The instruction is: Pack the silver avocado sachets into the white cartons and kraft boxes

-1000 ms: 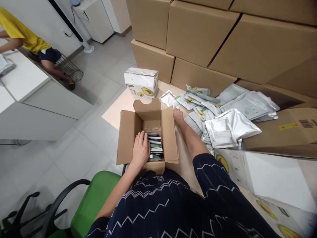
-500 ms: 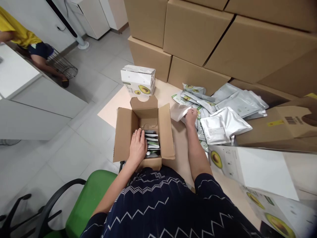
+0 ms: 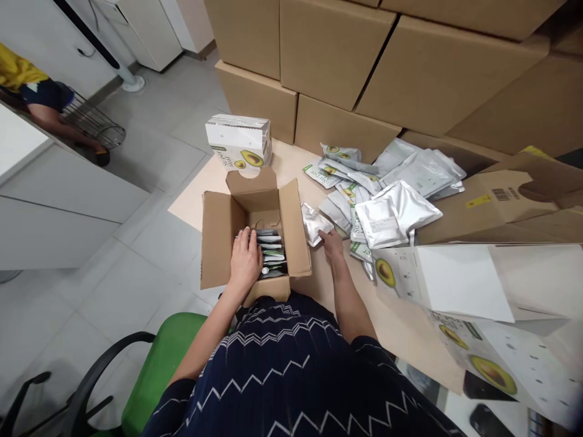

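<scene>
An open brown carton point(image 3: 218, 237) rests at the table's near edge, partly filled with upright sachets point(image 3: 271, 254). My left hand point(image 3: 245, 261) lies flat inside it, fingers spread against the row of sachets. My right hand point(image 3: 332, 244) is just right of the carton and pinches a silver sachet point(image 3: 314, 222) by its lower edge. A heap of silver and avocado-printed sachets point(image 3: 364, 188) lies farther right on the table.
A white avocado-printed box point(image 3: 237, 142) stands behind the carton. Large brown cartons point(image 3: 355, 54) are stacked along the back. Flattened avocado-printed boxes point(image 3: 460, 297) lie at the right. A green chair point(image 3: 159, 364) is under me. Another person point(image 3: 36, 97) sits at far left.
My right hand picked a silver sachet from the heap and brought it leftward, close to the carton. My left hand stayed on the sachets inside.
</scene>
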Motion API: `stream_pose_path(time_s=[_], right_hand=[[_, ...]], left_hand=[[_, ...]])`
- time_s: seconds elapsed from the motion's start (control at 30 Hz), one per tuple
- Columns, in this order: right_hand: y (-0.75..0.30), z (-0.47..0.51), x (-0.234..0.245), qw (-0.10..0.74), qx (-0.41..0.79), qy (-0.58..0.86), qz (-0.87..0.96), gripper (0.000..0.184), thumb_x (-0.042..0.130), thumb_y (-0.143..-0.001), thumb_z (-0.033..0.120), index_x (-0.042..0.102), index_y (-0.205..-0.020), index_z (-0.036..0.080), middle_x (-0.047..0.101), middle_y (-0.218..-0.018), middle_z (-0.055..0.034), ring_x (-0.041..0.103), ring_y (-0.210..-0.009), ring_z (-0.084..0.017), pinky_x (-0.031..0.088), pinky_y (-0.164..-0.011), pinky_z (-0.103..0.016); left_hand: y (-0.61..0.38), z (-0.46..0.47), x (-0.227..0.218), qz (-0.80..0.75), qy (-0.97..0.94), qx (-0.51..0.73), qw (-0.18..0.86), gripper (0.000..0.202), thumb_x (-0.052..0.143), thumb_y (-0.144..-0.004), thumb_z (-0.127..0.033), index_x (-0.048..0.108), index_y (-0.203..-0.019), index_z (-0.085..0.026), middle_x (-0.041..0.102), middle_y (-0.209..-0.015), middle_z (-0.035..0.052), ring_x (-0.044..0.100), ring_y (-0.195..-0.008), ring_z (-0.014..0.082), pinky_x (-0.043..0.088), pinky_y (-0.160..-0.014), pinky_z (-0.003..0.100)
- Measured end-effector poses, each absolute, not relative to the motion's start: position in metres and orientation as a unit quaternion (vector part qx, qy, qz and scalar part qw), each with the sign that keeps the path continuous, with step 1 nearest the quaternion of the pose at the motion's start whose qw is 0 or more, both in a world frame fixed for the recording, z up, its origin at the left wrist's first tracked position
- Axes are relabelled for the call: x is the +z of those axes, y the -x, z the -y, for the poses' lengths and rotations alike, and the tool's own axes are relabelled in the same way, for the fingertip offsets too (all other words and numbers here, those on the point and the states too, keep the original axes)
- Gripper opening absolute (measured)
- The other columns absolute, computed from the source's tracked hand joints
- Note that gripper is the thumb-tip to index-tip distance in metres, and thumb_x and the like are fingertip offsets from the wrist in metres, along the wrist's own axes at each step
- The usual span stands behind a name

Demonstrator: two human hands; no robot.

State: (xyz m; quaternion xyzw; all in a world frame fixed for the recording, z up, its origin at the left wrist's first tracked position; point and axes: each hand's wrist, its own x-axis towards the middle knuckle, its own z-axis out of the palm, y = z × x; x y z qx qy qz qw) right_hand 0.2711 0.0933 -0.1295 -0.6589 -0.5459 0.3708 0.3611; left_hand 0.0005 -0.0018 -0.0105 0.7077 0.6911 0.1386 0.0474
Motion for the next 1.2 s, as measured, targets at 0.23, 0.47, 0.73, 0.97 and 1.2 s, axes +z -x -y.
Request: stream_pose_path(time_s=[0.23,0.47,0.73,0.97,1.2], right_hand=[[-0.299,-0.120,-0.035,0.475,0.269,0.688,0.478,0.032,0.045,-0.087,0.045,0.058,-0.100,0.019,0.063,-0.089,-0.0058,0.061,-0.082,-0.020,0.053,-0.073,-0.034],[-0.268,-0.110,0.122,0.526,0.195,0.513,0.650,0.036,0.039,-0.099,0.046,0.055,-0.123,0.026,0.062,-0.105,-0.0066,0.063,-0.100,-0.022,0.051,-0.088,-0.037],[-0.146,-0.152,0.104,0.074,0.286,0.328,0.897,0.030,0.042,-0.100,0.028,0.064,-0.120,0.023,0.073,-0.103,-0.0051,0.066,-0.097,-0.023,0.041,-0.076,-0.025],[-0.104,-0.166,0.030,-0.077,0.310,0.299,0.899,0.030,0.043,-0.100,0.023,0.067,-0.117,0.020,0.072,-0.119,-0.0081,0.068,-0.099,-0.020,0.039,-0.070,-0.023],[-0.099,-0.162,0.021,-0.088,0.354,0.236,0.901,0.031,0.043,-0.102,0.020,0.072,-0.105,0.010,0.073,-0.118,-0.0151,0.068,-0.104,-0.019,0.045,-0.081,-0.022]], left_hand=[[-0.001,0.003,-0.010,-0.691,-0.706,0.143,0.062,0.051,0.038,-0.096,-0.023,0.048,-0.142,-0.004,0.046,-0.151,0.0243,0.034,-0.147,0.0348,0.034,-0.118,0.056],[0.000,0.005,-0.009,-0.686,-0.707,0.161,0.049,0.048,0.039,-0.097,-0.024,0.053,-0.138,-0.005,0.051,-0.145,0.0237,0.040,-0.142,0.0345,0.036,-0.117,0.054],[-0.002,0.005,-0.007,-0.691,-0.701,0.169,0.056,0.045,0.041,-0.096,-0.023,0.056,-0.135,-0.006,0.054,-0.142,0.0233,0.043,-0.140,0.0349,0.039,-0.115,0.055],[-0.003,0.005,-0.006,-0.695,-0.701,0.152,0.055,0.048,0.042,-0.095,-0.022,0.054,-0.138,-0.005,0.053,-0.143,0.0240,0.042,-0.140,0.0361,0.037,-0.116,0.056],[-0.004,0.005,-0.005,-0.703,-0.688,0.170,0.056,0.054,0.044,-0.095,-0.024,0.046,-0.144,-0.003,0.045,-0.151,0.0258,0.028,-0.149,0.0386,0.031,-0.119,0.059]])
